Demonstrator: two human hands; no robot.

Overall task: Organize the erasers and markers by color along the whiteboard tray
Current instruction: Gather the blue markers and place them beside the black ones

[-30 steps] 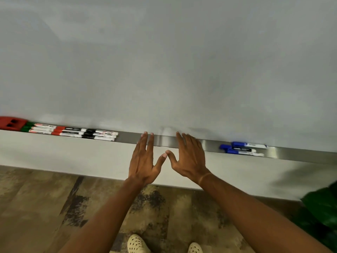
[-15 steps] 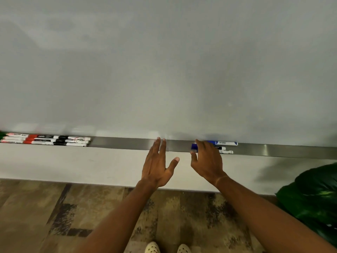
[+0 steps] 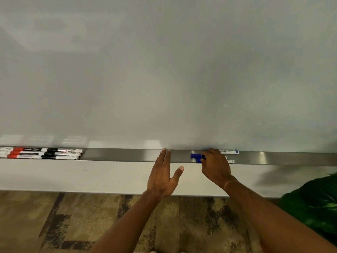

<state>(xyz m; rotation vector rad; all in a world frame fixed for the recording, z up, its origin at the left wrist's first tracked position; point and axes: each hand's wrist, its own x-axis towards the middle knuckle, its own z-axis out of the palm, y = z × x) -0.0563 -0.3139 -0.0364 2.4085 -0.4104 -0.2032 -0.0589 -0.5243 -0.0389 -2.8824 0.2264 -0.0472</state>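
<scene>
A long metal whiteboard tray (image 3: 127, 155) runs across the view under the whiteboard. Three blue-capped markers (image 3: 197, 157) lie in it right of centre, and my right hand (image 3: 216, 167) covers their middles, its fingers curled over them. Their blue caps stick out to the left of the fingers and the white ends to the right. My left hand (image 3: 163, 175) is flat with straight fingers, its fingertips at the tray's front edge, apart from the markers. At the far left lie red-capped and black-capped markers (image 3: 43, 153) in rows.
The whiteboard (image 3: 164, 70) fills the upper view. Below the tray is a white wall strip, then patterned carpet. A green leafy plant (image 3: 313, 203) stands at the lower right, close to my right forearm.
The view has shifted right, so the red eraser and green markers at the left are out of frame. My right hand has moved onto the blue markers and its fingers have curled over them.
</scene>
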